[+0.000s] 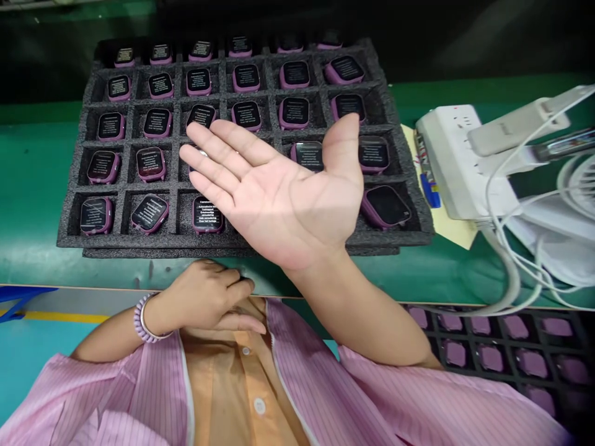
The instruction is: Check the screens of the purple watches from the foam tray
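A black foam tray lies on the green bench, its cells holding several purple watch bodies with black screens and white text. My right hand hovers over the tray's middle, palm up, fingers spread, nothing in it. It hides a few cells beneath it. My left hand, with a beaded bracelet on the wrist, rests at the bench's near edge against my chest. Its fingers are curled and pressed together. I cannot make out whether they hold anything.
A white power strip with plugged adapters and white cables sits right of the tray, over a yellow sheet. A white fan is at the far right. Another black tray with purple parts sits low on the right.
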Demonstrator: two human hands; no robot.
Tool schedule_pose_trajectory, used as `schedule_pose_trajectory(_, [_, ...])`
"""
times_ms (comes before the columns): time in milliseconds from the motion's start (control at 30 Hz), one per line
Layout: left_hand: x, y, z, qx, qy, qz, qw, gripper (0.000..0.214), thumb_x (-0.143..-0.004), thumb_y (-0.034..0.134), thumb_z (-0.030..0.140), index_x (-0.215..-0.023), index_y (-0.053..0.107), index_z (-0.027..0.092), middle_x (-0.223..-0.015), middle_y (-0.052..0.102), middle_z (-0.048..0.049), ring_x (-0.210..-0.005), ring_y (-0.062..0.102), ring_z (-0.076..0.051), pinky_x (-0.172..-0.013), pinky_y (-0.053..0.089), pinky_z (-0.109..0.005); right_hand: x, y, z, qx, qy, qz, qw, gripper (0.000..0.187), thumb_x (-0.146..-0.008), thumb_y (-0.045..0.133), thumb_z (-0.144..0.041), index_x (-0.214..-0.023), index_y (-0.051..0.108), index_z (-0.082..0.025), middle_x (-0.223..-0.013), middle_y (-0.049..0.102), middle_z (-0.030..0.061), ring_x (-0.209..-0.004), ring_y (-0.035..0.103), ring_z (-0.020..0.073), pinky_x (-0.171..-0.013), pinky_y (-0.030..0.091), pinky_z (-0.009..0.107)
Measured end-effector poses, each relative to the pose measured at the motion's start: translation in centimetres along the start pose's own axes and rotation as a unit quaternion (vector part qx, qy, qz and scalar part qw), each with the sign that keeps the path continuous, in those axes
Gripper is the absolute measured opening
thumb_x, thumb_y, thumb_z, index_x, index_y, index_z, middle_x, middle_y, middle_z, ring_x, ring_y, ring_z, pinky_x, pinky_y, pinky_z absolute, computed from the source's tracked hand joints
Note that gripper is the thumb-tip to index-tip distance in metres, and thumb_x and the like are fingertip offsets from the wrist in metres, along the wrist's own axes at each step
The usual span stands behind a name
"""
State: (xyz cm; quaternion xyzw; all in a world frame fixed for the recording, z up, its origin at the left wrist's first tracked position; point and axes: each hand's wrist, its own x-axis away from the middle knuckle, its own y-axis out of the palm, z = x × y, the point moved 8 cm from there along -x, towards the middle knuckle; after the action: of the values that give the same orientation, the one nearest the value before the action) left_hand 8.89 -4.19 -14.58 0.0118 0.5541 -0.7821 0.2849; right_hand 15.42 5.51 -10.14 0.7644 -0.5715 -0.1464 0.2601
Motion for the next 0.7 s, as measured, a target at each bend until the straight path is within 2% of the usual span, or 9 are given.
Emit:
schedule_pose_trajectory(67, [-0.1,0.7,-0.2,-0.002,-0.018,-0.029,0.999,0.063,-0.098,0.037,0.069,-0.095,0.069,0.015,-0.062,0.056,-0.0017,-0.051,0.050,-0.014,-0.052,0.034,-0.029,0.1,0.1,0.1,0.000,0.002,-0.006,1.000,0.065,-0.100,0.025,-0.072,-0.126,0.062,-0.026,-0.141,0.055,0.0024,-0.143,0.038,0.0313,-0.101,0.047,0.051])
schedule_pose_trajectory(167, [-0.1,0.9,-0.2,0.002,-0.028,-0.035,0.999,0.068,-0.097,0.034,0.072,-0.100,0.069,0.014,-0.063,0.059,-0.0018,-0.050,0.053,-0.015,-0.051,0.033,-0.029,0.2,0.2,0.4,-0.019,0.010,-0.016,1.000,0.063,-0.100,0.030,-0.073,-0.129,0.061,-0.026,-0.145,0.052,0.0026,-0.144,0.038,0.0308,-0.106,0.046,0.049])
schedule_pose_trajectory(333, [-0.1,0.9,-0.6,0.017,-0.047,-0.045,0.998,0.073,-0.096,0.026,0.074,-0.107,0.069,0.016,-0.066,0.064,-0.0023,-0.053,0.057,-0.016,-0.055,0.038,-0.029,0.0,0.3,0.6,-0.085,-0.002,-0.041,0.995,0.060,-0.096,0.049,-0.074,-0.133,0.057,-0.027,-0.150,0.047,0.0041,-0.144,0.036,0.0310,-0.113,0.043,0.047])
schedule_pose_trajectory(433, [0.0,1.2,-1.0,0.029,-0.056,-0.060,0.996,0.075,-0.095,0.026,0.077,-0.110,0.070,0.018,-0.067,0.065,-0.0029,-0.055,0.060,-0.018,-0.056,0.040,-0.029,-0.4,0.0,0.5,-0.092,-0.010,-0.026,0.995,0.065,-0.095,0.049,-0.076,-0.137,0.054,-0.027,-0.154,0.043,0.0049,-0.146,0.034,0.0314,-0.114,0.042,0.048])
schedule_pose_trajectory(567, [0.4,2.1,-1.4,0.048,-0.084,-0.091,0.991,0.083,-0.090,0.025,0.082,-0.116,0.070,0.017,-0.068,0.066,-0.0047,-0.057,0.062,-0.020,-0.056,0.044,-0.030,-0.9,-0.4,-0.1,-0.099,-0.022,0.002,0.995,0.077,-0.093,0.037,-0.085,-0.140,0.053,-0.026,-0.156,0.039,0.0060,-0.146,0.033,0.0316,-0.115,0.041,0.048])
schedule_pose_trajectory(633, [0.6,1.9,-1.4,0.116,-0.109,-0.096,0.983,0.083,-0.090,0.026,0.082,-0.112,0.072,0.017,-0.070,0.068,-0.0073,-0.059,0.064,-0.020,-0.059,0.047,-0.030,-1.1,-0.5,-0.6,-0.116,-0.028,0.007,0.993,0.079,-0.093,0.032,-0.086,-0.138,0.055,-0.026,-0.157,0.039,0.0055,-0.146,0.033,0.0304,-0.116,0.040,0.047])
schedule_pose_trajectory(667, [0.7,1.4,-1.3,0.193,-0.124,-0.091,0.969,0.079,-0.092,0.029,0.080,-0.108,0.074,0.017,-0.071,0.069,-0.0079,-0.060,0.065,-0.019,-0.060,0.049,-0.030,-1.2,-0.5,-0.8,-0.126,-0.029,0.008,0.992,0.078,-0.093,0.030,-0.086,-0.136,0.056,-0.026,-0.157,0.039,0.0050,-0.146,0.033,0.0298,-0.116,0.040,0.047])
schedule_pose_trajectory(700, [0.8,0.5,-1.2,0.296,-0.142,-0.076,0.942,0.073,-0.094,0.033,0.076,-0.105,0.075,0.018,-0.071,0.070,-0.0075,-0.060,0.065,-0.018,-0.061,0.050,-0.028,-1.2,-0.6,-1.0,-0.137,-0.030,0.008,0.990,0.077,-0.093,0.029,-0.085,-0.135,0.057,-0.026,-0.157,0.040,0.0047,-0.146,0.033,0.0293,-0.117,0.039,0.046])
